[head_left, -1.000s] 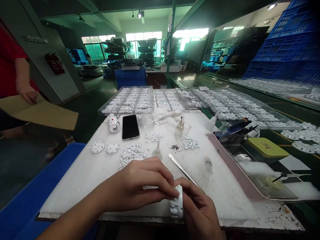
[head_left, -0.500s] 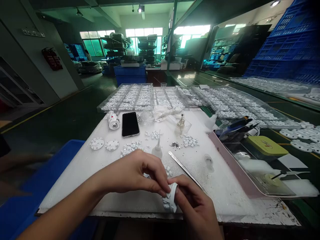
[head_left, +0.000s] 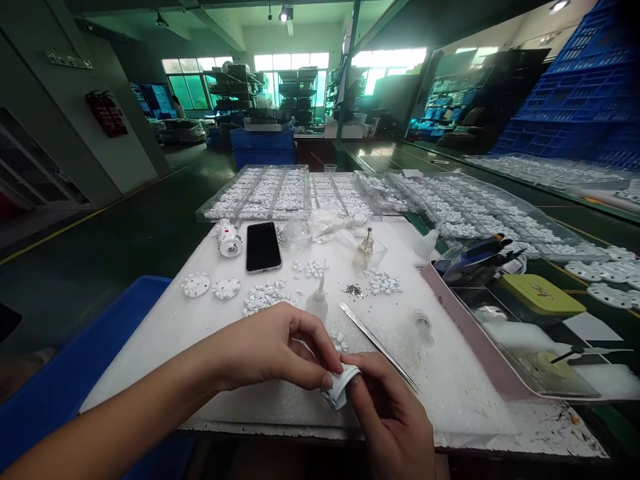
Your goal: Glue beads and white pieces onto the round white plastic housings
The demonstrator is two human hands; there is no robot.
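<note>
Near the front edge of the white foam board, my right hand (head_left: 397,410) grips a small white ring-shaped plastic part (head_left: 342,388) between thumb and fingers. The thumb and fingertips of my left hand (head_left: 275,347) close on the part's other side, and my fingers hide some of it. Just beyond my hands lie loose small white pieces (head_left: 339,341) and a squeeze bottle with a thin nozzle (head_left: 317,303). Metal tweezers (head_left: 377,343) rest on the board to the right, not touched by either hand.
White discs (head_left: 195,285), a white cylindrical assembly (head_left: 229,239) and a black phone (head_left: 263,247) lie at left. Beyond a pile of dark metal bits (head_left: 354,291) stands a glass bottle (head_left: 363,253). A pink-edged tray (head_left: 465,333) of tools borders the right; clear trays (head_left: 259,193) line the back.
The white ring-shaped part has tilted and turned in my fingers, its lower end coming up. Both hands keep hold of it. The view has shifted slightly.
</note>
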